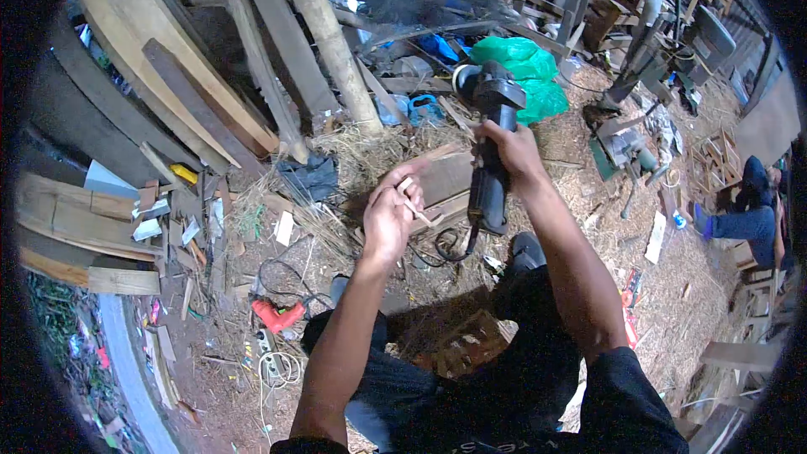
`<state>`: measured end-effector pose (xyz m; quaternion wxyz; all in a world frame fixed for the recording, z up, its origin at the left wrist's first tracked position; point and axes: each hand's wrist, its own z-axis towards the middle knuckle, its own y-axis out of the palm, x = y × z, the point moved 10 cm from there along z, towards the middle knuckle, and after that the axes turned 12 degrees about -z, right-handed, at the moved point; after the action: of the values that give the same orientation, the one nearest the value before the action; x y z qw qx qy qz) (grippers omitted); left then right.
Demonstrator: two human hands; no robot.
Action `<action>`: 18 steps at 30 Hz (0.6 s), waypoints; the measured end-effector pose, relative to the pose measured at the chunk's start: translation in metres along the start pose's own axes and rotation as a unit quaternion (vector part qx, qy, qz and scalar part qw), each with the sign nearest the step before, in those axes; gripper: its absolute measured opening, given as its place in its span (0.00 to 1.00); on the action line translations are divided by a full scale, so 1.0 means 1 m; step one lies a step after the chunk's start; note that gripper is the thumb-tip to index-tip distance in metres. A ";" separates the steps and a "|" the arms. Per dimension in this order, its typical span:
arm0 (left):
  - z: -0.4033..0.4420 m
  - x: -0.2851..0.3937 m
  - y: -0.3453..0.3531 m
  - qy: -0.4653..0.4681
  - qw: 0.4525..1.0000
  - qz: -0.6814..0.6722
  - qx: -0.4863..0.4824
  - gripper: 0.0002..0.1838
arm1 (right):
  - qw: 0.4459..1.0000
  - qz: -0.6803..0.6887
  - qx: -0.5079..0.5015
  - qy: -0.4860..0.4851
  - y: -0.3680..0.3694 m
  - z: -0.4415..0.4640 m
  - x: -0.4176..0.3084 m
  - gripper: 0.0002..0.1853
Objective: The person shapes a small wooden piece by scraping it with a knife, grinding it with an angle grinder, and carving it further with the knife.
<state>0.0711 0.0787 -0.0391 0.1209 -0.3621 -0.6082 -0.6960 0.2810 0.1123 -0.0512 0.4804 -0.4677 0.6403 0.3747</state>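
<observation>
My right hand (pixel 514 151) is wrapped round the body of a black angle grinder (pixel 487 193). The grinder's head points away from me, with a pale round disc (pixel 461 81) at its left side. Its cord drops from the lower end. In my left hand (pixel 387 217) is a small light-coloured wooden piece (pixel 420 215), gripped between the fingers and partly hidden by them. The grinder and the small piece are apart. Beneath and between both hands lies a wooden board (pixel 445 178), partly covered by my hands and the tool.
Long planks (pixel 160 59) lean at the left, beside a pole (pixel 329 42). A green plastic bag (pixel 530 76) lies beyond the grinder. A red power tool (pixel 278 316) and a power strip (pixel 267 360) rest on the shavings-covered ground. Another person's leg (pixel 731 225) shows at the right.
</observation>
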 end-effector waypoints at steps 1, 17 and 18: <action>0.002 0.001 -0.004 0.004 1.000 -0.018 -0.012 0.32 | 1.000 0.007 0.004 -0.003 -0.001 -0.001 -0.001 0.10; 0.005 0.045 -0.028 0.052 0.989 0.082 0.108 0.17 | 0.999 -0.013 -0.028 -0.020 -0.002 -0.012 -0.008 0.11; 0.004 0.050 -0.033 0.074 0.983 0.103 0.130 0.17 | 0.999 -0.009 -0.028 -0.016 -0.001 -0.013 -0.007 0.11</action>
<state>0.0167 0.1042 -0.0317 0.2827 -0.3514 -0.6420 -0.6200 0.2789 0.1018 -0.0411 0.4810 -0.4806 0.6177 0.3952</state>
